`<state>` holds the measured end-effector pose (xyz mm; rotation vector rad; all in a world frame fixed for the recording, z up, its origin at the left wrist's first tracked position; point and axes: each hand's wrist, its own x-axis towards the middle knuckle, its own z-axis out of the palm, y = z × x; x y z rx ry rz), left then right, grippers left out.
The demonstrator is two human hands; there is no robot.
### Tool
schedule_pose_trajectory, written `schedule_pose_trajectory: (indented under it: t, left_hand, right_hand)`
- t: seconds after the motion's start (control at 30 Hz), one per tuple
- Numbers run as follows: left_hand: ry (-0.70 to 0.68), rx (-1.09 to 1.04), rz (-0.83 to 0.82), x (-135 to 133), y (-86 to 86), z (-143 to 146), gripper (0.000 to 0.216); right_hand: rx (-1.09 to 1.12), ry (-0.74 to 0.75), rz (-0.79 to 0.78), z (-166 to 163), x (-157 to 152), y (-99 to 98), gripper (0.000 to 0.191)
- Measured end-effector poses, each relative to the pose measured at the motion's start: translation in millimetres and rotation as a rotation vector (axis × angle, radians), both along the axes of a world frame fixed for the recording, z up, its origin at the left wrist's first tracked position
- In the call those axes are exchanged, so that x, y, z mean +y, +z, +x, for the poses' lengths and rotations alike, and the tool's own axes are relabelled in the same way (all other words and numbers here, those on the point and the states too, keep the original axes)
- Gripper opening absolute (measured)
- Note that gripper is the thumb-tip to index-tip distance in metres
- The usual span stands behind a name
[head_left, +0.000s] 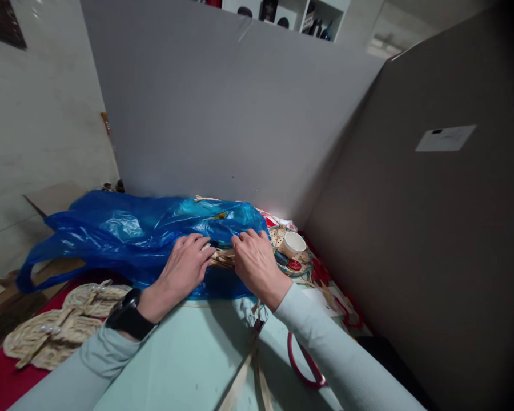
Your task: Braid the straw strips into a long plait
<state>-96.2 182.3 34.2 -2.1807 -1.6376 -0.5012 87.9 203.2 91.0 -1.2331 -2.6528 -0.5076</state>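
My left hand (186, 265) and my right hand (259, 265) are close together over the front of a crumpled blue plastic bag (124, 228). Between them runs a short stretch of braided straw (223, 258), with the fingers of both hands closed on it, one at each end. Part of the braid is hidden under the fingers. Loose pale straw strips (251, 377) lie on the light green tabletop (175, 354) below my right wrist, reaching toward the near edge. A dark band circles my left wrist.
Two oval woven straw pieces with bows and beads, one nearer (51, 337) and one behind (96, 298), lie on red cloth at left. At right are a white cup (293, 244) and a red scissors handle (300, 365). Grey panels (240, 114) stand behind and right.
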Motion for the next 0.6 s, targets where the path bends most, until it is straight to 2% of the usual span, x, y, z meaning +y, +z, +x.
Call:
schedule_pose_trajectory:
  t: [0.2, 0.37, 0.5, 0.6]
  left_hand:
    - [0.045, -0.017, -0.013, 3, -8.7, -2, 0.029]
    - [0.088, -0.033, -0.02, 6, -12.5, -8, 0.026]
    - [0.081, -0.051, -0.021, 5, -14.6, -5, 0.031]
    - [0.05, -0.057, -0.028, 2, -8.4, 1, 0.035]
  right_hand:
    - [0.065, -0.061, 0.046, 27, -12, 10.7, 0.019]
    - [0.2, -0.129, 0.048, 65, -33, 31.4, 0.009]
    - [0.557, -0.048, -0.218, 87, -56, 39.5, 0.008]
    - [0.649, -0.038, -0.415, 91, -67, 35.0, 0.011]
